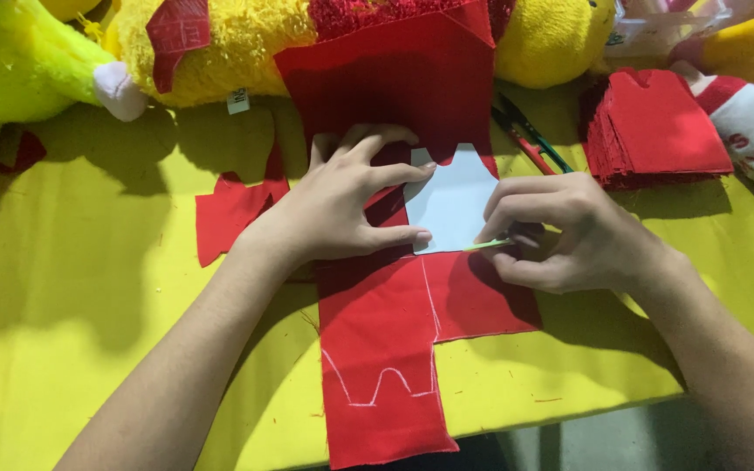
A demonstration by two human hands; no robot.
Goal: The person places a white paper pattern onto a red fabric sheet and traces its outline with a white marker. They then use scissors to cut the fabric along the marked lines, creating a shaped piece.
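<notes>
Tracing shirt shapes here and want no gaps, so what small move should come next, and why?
Probably draw the chalk sliver along the paper template's lower edge: the left hand pins it flat on the red fabric, and the right hand holds the tip there.

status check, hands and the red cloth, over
Left hand pressing pale paper template flat on red fabric strip. Right hand pinching green chalk at template edge. Scissors beside, clear.

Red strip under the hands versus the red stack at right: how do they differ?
The red strip is one long piece lying flat; the stack is many small cut pieces piled up. The strip bears white chalk lines; the stack shows none. Both hands work at the strip; the stack sits untouched. Both are red fabric.
</notes>
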